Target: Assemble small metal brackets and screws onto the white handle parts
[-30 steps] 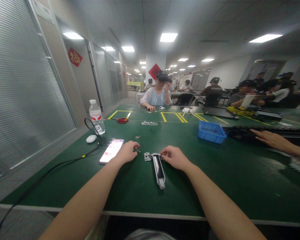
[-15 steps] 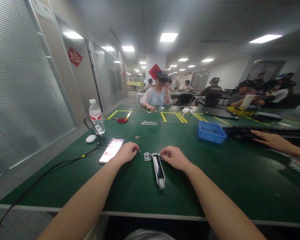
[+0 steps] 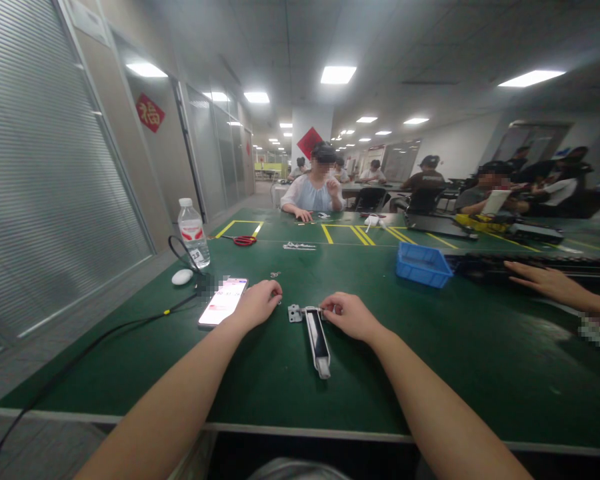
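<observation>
A long white-and-black metal part [image 3: 317, 341] lies on the green table [image 3: 430, 373] in front of me, with a small metal bracket [image 3: 295, 313] at its far end. My right hand [image 3: 351, 315] rests at that far end, fingers pinched on the part's top. My left hand [image 3: 257, 303] lies to the left of the bracket, fingers curled over a tiny metal piece on the table. A lit phone [image 3: 223, 301] sits just left of my left hand.
A water bottle [image 3: 194, 233], a white mouse-like object [image 3: 182, 277], a black cable [image 3: 105, 333] and red scissors [image 3: 244, 241] are on the left. A blue bin [image 3: 423, 264] stands at right, near another person's hand [image 3: 547, 281]. Small metal parts [image 3: 298, 247] lie farther back.
My left hand's fingers have closed a little over the small piece near the bracket. The right hand has stayed in place.
</observation>
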Demonstrator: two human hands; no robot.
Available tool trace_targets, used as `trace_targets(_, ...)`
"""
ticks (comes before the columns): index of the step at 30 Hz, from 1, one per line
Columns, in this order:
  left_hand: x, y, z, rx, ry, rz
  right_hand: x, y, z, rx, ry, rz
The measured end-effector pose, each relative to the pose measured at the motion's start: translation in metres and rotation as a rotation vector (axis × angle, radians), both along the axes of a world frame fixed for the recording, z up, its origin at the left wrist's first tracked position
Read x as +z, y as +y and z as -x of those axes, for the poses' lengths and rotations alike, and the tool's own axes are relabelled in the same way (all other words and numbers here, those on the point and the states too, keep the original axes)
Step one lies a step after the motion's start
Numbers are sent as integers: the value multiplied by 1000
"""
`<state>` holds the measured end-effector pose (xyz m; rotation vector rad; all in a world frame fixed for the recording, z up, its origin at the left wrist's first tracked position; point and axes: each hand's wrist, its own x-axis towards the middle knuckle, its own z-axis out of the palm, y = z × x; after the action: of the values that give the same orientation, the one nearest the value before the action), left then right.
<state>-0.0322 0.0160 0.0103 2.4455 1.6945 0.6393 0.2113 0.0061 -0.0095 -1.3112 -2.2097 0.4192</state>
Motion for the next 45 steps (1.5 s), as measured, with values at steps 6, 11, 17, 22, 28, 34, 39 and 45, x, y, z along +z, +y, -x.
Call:
trace_targets(6, 3, -7, -7, -86, -55, -2, -1, 1, 0, -4, 2, -3)
trace_targets(11, 6, -12, -11, -181, -54, -23, -1, 1, 0, -19, 8, -7)
trace_targets(17, 5, -14, -14, -232, -100, -6, -3, 2, -1, -31, 3, -10)
trace_targets(22, 3, -14, -16, -259, -129, 23, -2, 2, -1, -26, -8, -16)
trace_targets(28, 4, -15, -17, -251, -142, -4, 0, 1, 0, -26, -5, -11)
trace_targets(34, 5, -16, -18, -255, -159, -6, -2, 1, 0, -22, -3, -10)
trace_targets(39, 5, -15, -18, -257, -175, 7, -3, 2, -1, -22, -3, -15)
trace_targets(45, 3, -15, -17, -317, -227, -29, -3, 2, -1, -24, -10, -16)
